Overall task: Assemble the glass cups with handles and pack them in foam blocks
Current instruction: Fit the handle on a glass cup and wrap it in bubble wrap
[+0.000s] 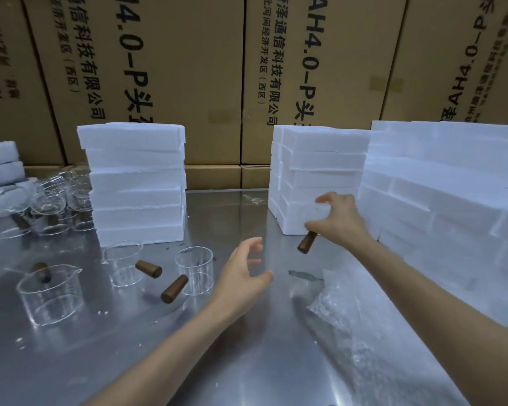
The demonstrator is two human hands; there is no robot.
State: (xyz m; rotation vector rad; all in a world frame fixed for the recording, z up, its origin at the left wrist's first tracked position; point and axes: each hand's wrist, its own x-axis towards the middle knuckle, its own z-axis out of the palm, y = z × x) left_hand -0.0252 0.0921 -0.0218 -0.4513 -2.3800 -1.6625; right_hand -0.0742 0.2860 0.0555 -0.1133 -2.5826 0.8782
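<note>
My right hand [339, 219] grips a clear glass cup whose brown wooden handle [307, 243] sticks out down and to the left, right in front of the middle foam stack [317, 168]. Over the steel table my left hand [244, 271] hovers with fingers spread, holding nothing. To its left stand three glass cups with wooden handles: one nearest the hand [194, 271], one in the middle [123, 265], and a larger-looking one at the far left [49, 294].
More foam stacks stand at the back left [135, 183] and along the right [452, 215]. A heap of glass cups [56, 200] lies at the far left. Crumpled clear plastic [349, 303] lies at the right front. Cardboard boxes [188, 68] wall off the back.
</note>
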